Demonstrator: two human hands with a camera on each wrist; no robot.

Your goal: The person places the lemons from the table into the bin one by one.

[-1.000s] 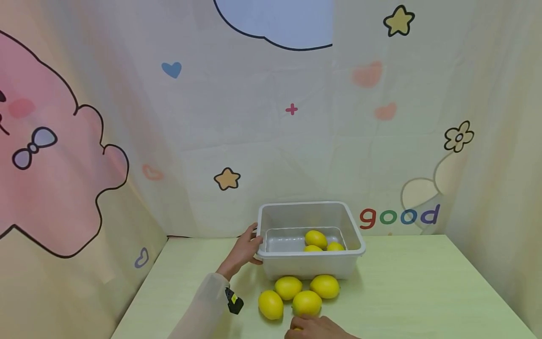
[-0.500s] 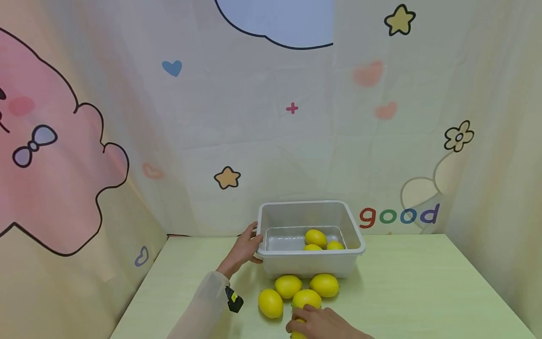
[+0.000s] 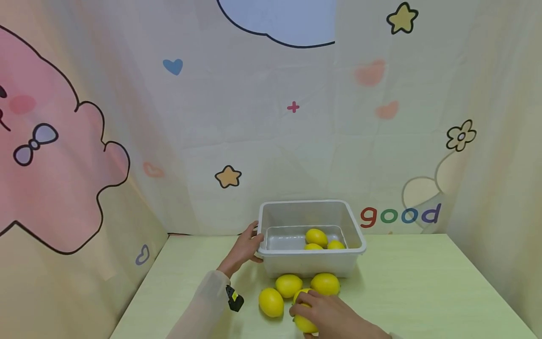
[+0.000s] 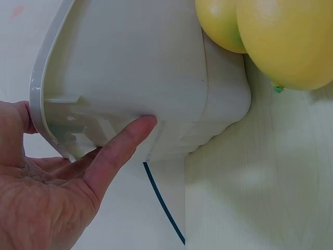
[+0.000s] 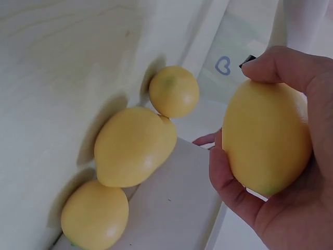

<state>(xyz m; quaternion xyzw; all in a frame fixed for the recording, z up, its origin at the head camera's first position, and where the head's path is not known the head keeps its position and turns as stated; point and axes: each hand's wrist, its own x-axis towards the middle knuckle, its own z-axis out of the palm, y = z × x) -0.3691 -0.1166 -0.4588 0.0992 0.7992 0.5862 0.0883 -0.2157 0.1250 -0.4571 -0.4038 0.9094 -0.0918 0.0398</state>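
Note:
A pale grey plastic bin (image 3: 311, 264) stands at the back of the table with several lemons inside, such as the lemon (image 3: 316, 237). My left hand (image 3: 242, 248) grips its left rim; in the left wrist view, that hand (image 4: 57, 200) has fingers around and under the edge. Low in the head view, my right hand (image 3: 332, 316) holds a lemon (image 3: 304, 322). The right wrist view shows thumb and fingers wrapped about this lemon (image 5: 266, 138), raised off the table. Several other lemons (image 3: 271, 302) lie in front of the bin, one partly hidden behind the right hand.
The light green table (image 3: 406, 282) extends to both sides of the bin. A printed curtain (image 3: 296, 155) hangs close behind the bin and along both sides. A black device (image 3: 234, 298) sits on the left sleeve.
My right hand has lifted a lemon from the table's near side and moved it forward, over another lemon. My left hand stays on the bin's rim.

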